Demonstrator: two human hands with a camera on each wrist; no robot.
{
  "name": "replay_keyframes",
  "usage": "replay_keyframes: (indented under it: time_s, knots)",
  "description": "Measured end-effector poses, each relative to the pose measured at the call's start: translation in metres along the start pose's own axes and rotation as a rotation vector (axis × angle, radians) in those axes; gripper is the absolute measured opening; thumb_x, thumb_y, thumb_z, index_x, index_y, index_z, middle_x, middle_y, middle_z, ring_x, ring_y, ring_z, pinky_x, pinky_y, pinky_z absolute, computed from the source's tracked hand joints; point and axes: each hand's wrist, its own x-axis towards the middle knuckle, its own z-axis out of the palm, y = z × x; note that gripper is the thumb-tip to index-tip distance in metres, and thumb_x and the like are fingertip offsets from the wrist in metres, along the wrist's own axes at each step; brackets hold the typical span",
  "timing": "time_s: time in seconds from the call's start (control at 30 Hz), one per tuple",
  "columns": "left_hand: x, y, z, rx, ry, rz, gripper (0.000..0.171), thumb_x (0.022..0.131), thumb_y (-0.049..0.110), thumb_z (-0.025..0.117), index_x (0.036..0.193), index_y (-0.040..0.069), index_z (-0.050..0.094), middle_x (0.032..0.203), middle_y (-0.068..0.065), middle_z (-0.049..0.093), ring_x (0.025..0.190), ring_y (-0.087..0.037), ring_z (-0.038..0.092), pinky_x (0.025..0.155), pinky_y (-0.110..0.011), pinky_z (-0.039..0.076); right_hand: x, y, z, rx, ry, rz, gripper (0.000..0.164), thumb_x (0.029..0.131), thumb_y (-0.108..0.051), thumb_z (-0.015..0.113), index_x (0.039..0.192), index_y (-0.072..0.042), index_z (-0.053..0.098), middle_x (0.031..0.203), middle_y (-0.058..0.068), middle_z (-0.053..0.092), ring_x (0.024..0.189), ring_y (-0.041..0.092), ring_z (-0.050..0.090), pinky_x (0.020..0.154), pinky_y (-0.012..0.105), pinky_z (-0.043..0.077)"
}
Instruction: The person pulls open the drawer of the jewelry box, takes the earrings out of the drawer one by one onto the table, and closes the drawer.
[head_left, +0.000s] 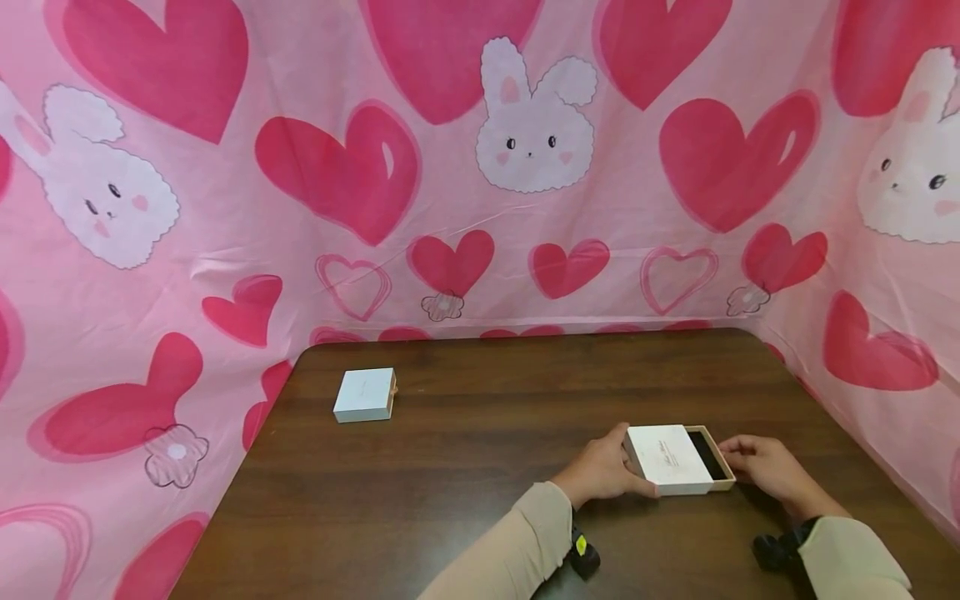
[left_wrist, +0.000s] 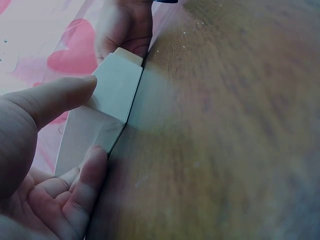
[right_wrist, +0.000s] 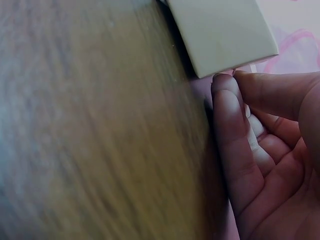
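Observation:
A white drawer box with small gold lettering lies at the right of the table, its inner tray slid partly out to the right and showing a dark inside. My left hand grips the sleeve at its left end, thumb along the near side. In the left wrist view that thumb presses the sleeve's side. At the tray's outer end, my right hand pinches a small pull between thumb and forefinger. Those fingertips hide most of the pull in the right wrist view, right against the tray's end.
Another white box, closed, with a little tab on its right side, sits at the far left of the brown wooden table. Pink cloth with hearts and rabbits hangs behind the table and along both sides.

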Motion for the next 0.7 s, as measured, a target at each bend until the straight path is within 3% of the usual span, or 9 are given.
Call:
replay_keyframes:
  time_s: [0.3,0.47,0.7]
  knots:
    - [0.0026,-0.0023,0.0013,0.013,0.006,0.011,0.108,0.062,0.038,0.093,0.149,0.014,0.033,0.081,0.012,0.059,0.078,-0.003,0.054,0.078,-0.023,0.044,0.0023,0.0055,-0.0050,0.001,0.003,-0.010,0.021,0.096,-0.003,0.055,0.106,0.015,0.060,0.096,0.014,0.065,0.081,0.017,0.061,0.069,0.030,0.053]
    - [0.0039,-0.0025,0.0014,0.011,0.015,0.017,0.102,0.061,0.039,0.093,0.144,0.016,0.038,0.092,0.013,0.060,0.085,-0.001,0.052,0.082,-0.025,0.044,0.0030,0.0067,-0.0071,-0.010,0.011,-0.011,0.021,0.096,-0.003,0.055,0.106,0.016,0.059,0.095,0.013,0.065,0.080,0.016,0.060,0.069,0.030,0.052]
    - [0.0036,-0.0033,0.0005,-0.008,0.005,0.043,0.094,0.062,0.037,0.093,0.138,0.017,0.042,0.091,0.015,0.060,0.083,-0.001,0.053,0.079,-0.024,0.044,0.0029,0.0098,-0.0085,-0.023,0.017,0.000,0.021,0.096,-0.002,0.054,0.106,0.015,0.060,0.096,0.014,0.065,0.081,0.017,0.060,0.069,0.030,0.052]
